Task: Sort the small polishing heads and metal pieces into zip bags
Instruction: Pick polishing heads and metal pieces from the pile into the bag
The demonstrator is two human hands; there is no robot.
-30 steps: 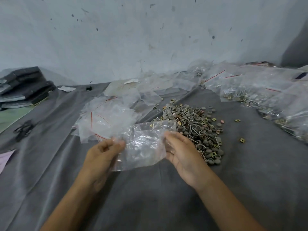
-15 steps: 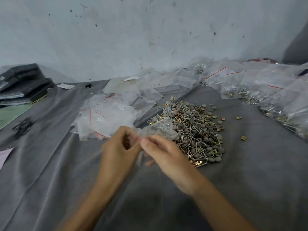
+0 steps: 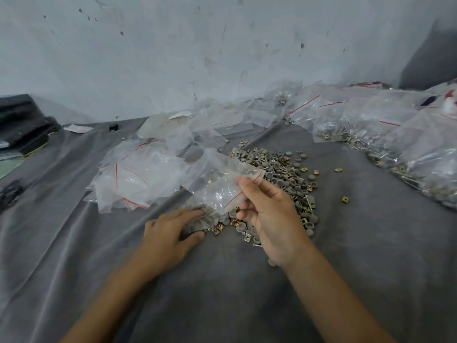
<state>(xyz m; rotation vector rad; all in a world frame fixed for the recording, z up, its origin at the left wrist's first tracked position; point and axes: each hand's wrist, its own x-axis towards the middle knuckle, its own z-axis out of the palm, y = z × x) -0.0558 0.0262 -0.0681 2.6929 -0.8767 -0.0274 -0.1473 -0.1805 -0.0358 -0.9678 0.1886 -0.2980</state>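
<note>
A pile of small grey polishing heads and brass-coloured metal pieces lies on the grey cloth. My right hand pinches a clear zip bag near its red-lined mouth and holds it up over the pile's near-left side. My left hand lies low on the cloth at the pile's near-left edge, under the bag. Its fingers and thumb curl round a small clump of pieces, which is blurred.
A heap of empty clear zip bags lies left of the pile. Filled bags line the back right along the wall. Single metal pieces lie right of the pile. Dark flat items are stacked at far left.
Both hands held the bag together earlier. Now my right hand alone holds it, raised over the pile, and my left hand has dropped to the pile's near edge onto the pieces.
</note>
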